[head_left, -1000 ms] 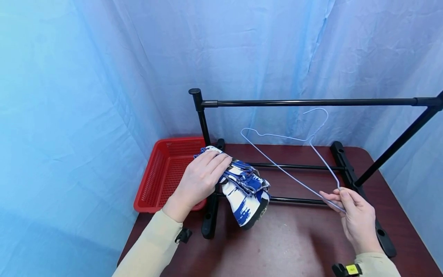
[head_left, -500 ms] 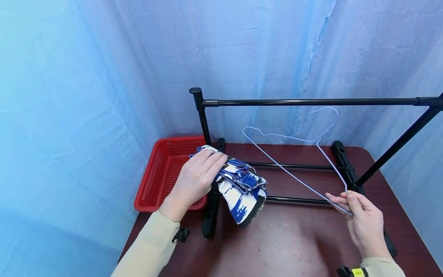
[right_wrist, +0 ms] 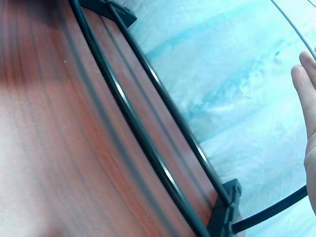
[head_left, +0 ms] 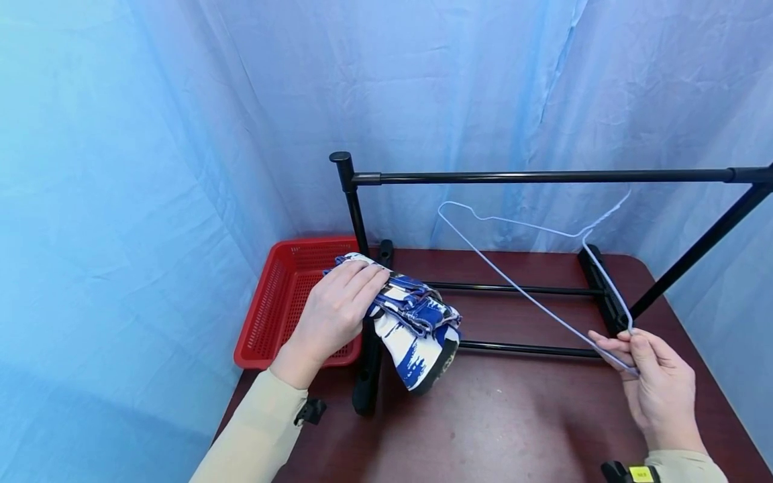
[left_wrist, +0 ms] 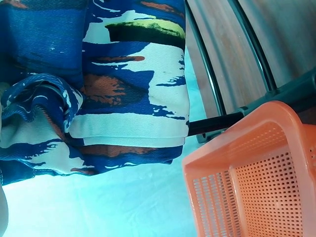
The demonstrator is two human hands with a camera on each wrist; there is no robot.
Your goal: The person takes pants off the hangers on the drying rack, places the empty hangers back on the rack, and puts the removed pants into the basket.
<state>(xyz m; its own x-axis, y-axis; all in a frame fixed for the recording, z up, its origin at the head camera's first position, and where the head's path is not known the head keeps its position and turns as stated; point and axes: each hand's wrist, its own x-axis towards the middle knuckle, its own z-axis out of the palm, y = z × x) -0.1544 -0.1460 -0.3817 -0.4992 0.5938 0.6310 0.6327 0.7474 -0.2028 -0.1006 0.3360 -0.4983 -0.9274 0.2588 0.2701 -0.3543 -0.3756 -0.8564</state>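
Note:
My left hand (head_left: 335,305) grips the end of a folded blue-and-white patterned garment (head_left: 417,345), fingers over its top. In the left wrist view the garment (left_wrist: 133,89) fills the upper left, in stacked folds with brown patches. My right hand (head_left: 658,382) pinches a corner of a pale lilac wire hanger (head_left: 588,231), which tilts up and left, apart from the garment. Its hook cannot be made out at the rack's top bar. Fingers of the right hand (right_wrist: 308,94) and a bit of hanger wire (right_wrist: 295,30) show at the right wrist view's edge.
A black garment rack (head_left: 543,177) stands on the dark red-brown table (head_left: 483,429), its two lower bars running behind the hands. Left of it sits a red perforated basket (head_left: 266,322), partly behind the left hand. Blue curtains (head_left: 151,201) hang behind and at the sides.
My right hand has moved right with the hanger, whose hook end swung right and up toward the top bar. My left hand and the garment have shifted slightly left.

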